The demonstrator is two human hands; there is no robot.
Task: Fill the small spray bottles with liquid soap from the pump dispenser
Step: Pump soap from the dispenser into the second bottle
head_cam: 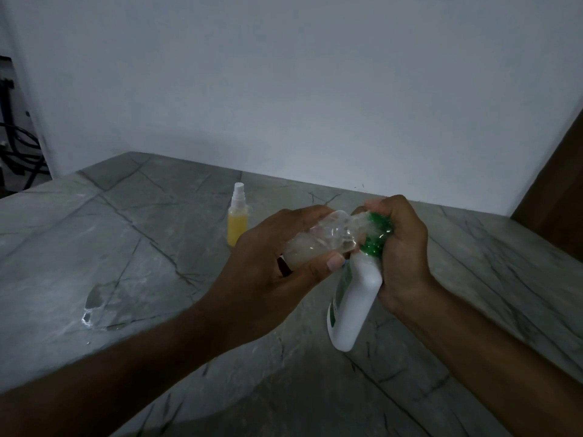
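Grey stone-patterned counter, veined with dark lines, is seen under dim light; a wet, glossy patch is noted on its left side. A white plastic dispenser bottle with a green pump top is held tilted above the counter by the right hand, whose fingers are wrapped tightly over the pump head, apparently so that it can be pressed. A small clear bottle, smooth, rounded and seemingly without its cap, is gripped on its side by the left hand, fingers closed around its body, with its mouth brought up against the pump. This pairing is judged to be arranged so that soap passes straight from nozzle to opening; whether the two are actually touching cannot be told through the blur and glare. No soap can be made out inside the clear bottle. A second small spray bottle, white spray head fitted and yellow liquid inside, is stood upright on the counter behind the hands, near the wall, and is judged already filled.
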